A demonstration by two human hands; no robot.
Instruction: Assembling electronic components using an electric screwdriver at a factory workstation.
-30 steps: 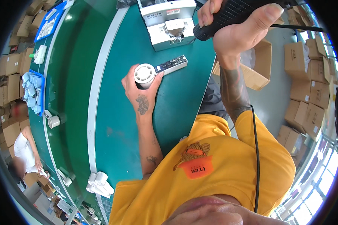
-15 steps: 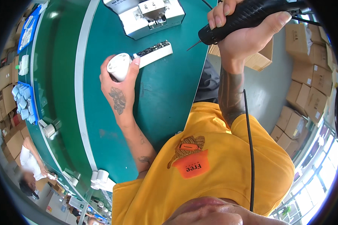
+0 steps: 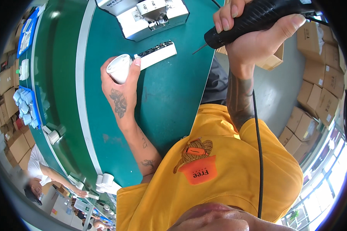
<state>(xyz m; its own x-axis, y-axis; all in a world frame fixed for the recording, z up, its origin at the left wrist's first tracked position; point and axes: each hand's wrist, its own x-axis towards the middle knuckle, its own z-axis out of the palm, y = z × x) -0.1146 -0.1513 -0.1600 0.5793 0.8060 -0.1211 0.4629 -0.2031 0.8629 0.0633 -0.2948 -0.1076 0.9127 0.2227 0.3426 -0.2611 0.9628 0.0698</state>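
My left hand (image 3: pixel 121 86) is closed round the round white head of a device (image 3: pixel 118 68). From that head a long white housing (image 3: pixel 160 56) reaches to the right, with a dark circuit board showing along its upper side. My left thumb presses near the joint between head and housing. In my right hand (image 3: pixel 254 46) is a black electric screwdriver (image 3: pixel 250 19), gripped round its ribbed body. Its thin bit (image 3: pixel 199 49) points left and down, past the housing's right end and apart from it.
A white-and-metal machine (image 3: pixel 150 19) stands at the far end of the green table (image 3: pixel 158 100). White round parts (image 3: pixel 104 182) lie near its left edge. Across the green conveyor (image 3: pixel 61 88) are blue trays (image 3: pixel 29 107) and a co-worker (image 3: pixel 40 173). Cardboard boxes (image 3: pixel 312 77) are stacked at right.
My left hand has turned the white head slightly, so its face shows less. Both hands have otherwise barely shifted. The co-worker's arm has stretched out farther toward the bench.
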